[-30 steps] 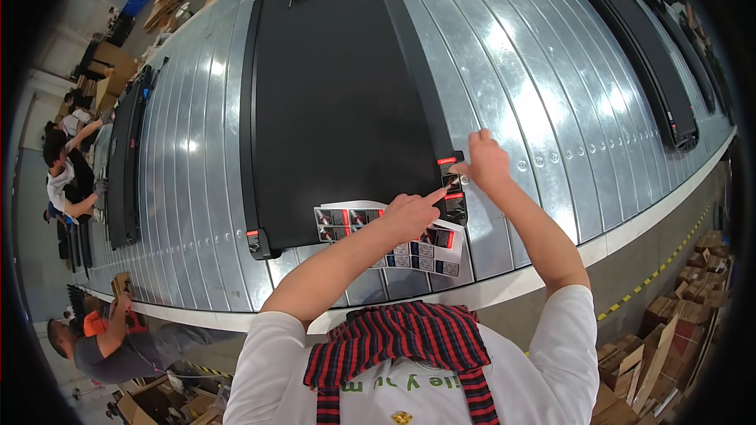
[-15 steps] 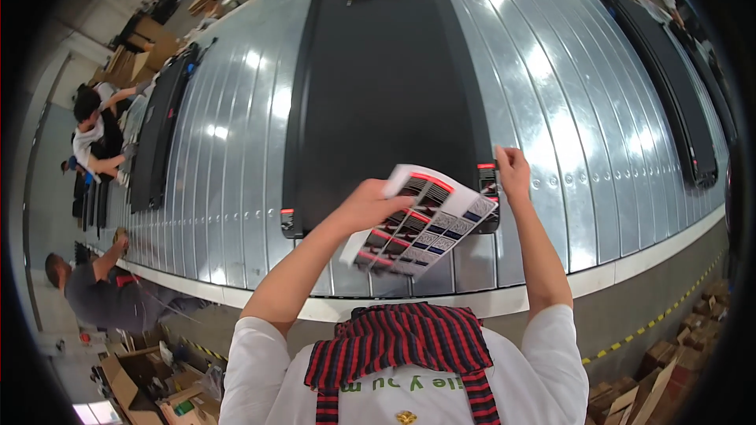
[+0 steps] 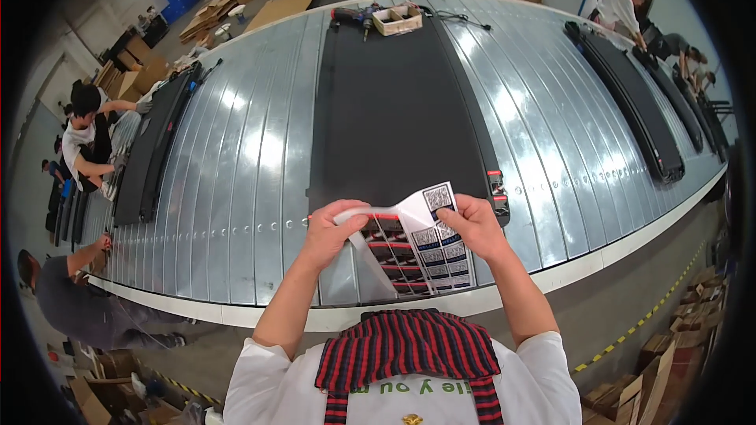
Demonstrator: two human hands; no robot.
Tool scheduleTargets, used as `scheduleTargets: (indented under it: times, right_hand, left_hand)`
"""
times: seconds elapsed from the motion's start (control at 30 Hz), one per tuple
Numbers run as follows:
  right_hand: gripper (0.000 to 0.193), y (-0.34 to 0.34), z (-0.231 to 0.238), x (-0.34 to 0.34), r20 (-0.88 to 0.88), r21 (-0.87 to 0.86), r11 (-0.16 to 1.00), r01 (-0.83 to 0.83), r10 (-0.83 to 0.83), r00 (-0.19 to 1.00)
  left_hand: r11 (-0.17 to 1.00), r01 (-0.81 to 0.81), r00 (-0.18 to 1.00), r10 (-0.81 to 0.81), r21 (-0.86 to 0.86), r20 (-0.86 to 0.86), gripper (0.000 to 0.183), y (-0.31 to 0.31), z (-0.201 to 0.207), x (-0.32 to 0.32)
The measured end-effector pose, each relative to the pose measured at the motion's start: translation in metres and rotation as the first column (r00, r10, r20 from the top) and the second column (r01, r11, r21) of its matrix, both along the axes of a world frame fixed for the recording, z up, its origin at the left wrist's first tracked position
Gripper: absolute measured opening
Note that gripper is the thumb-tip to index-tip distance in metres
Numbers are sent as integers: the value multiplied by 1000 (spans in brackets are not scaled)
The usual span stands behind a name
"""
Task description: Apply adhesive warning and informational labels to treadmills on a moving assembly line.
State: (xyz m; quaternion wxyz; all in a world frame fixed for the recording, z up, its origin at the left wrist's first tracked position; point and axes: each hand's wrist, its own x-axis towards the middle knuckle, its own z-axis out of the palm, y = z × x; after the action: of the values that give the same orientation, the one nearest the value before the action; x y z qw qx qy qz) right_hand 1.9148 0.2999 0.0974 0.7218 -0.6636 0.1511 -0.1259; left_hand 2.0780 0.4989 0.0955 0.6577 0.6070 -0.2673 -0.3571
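Hands meet at lower centre of the frame: the left hand (image 3: 335, 228) pinches the curled upper-left edge of a printed sticker sheet (image 3: 425, 248), while the right hand (image 3: 476, 224) grips its right edge, fingers closed on it. The sheet's long axis runs from upper centre down toward the person's chest, equally near both hands. Directly above it lies the black treadmill deck (image 3: 394, 110) on the ribbed steel conveyor (image 3: 236, 189), whose near edge curves just below the hands, with open room either side.
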Motion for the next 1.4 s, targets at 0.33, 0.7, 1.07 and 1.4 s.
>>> scheduleTargets:
  times: [0.33,0.7,1.07,1.4]
  right_hand:
    - [17,96,16,50,-74,-247,969,-12,-6,997]
    - [9,99,-16,49,176,-409,754,514,-487,855]
    - [11,108,-12,12,109,-601,654,459,-502,858]
    - [10,101,11,-13,137,-540,635,552,-580,803]
  left_hand:
    - [995,-100,980,96,18,176,17,85,-17,24]
    - [947,-1,586,-260,322,768,48,169,-119,70]
    - [898,141,-113,-403,417,908,23,47,-219,18]
    - [908,237,-350,-252,345,902,22,45,-204,47]
